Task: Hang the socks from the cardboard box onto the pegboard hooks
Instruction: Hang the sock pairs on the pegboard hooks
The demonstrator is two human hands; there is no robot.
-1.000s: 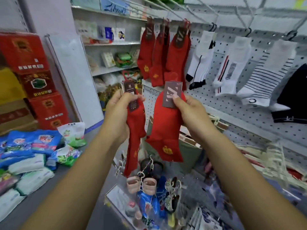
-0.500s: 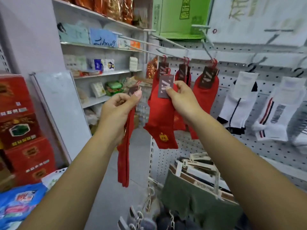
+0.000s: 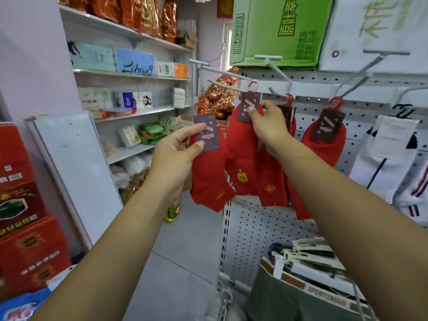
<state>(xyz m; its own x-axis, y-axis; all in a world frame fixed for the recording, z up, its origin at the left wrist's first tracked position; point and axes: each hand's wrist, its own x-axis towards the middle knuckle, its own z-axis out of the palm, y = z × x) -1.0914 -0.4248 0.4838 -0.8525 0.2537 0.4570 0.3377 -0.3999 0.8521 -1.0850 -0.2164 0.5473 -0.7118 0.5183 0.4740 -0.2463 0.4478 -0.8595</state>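
the left hand (image 3: 172,156) is holding a red sock pair (image 3: 209,179) out in front of the pegboard (image 3: 252,230), its fingers (image 3: 193,132) pinching the dark card label (image 3: 207,133) at the top, thumb on the face of the card and the forefinger along its upper edge. this pair is hanging free in the air, its small red hanger (image 3: 199,107) not on any hook. the right hand (image 3: 266,126) is reaching higher and further in, its fingers (image 3: 269,105) pressing together on the label of a second red sock pair (image 3: 242,158), whose red hanger loop (image 3: 253,85) is sitting right at a grey pegboard hook (image 3: 228,86); whether the loop is fully over the rod is hard to tell. just behind the right hand more red socks (image 3: 324,144) are hanging from neighbouring hooks, and further right white socks (image 3: 389,163) are hanging on the same board. a green carton (image 3: 280,31) is sitting on top of the pegboard unit. folded olive garments (image 3: 284,300) are lying below the right forearm.
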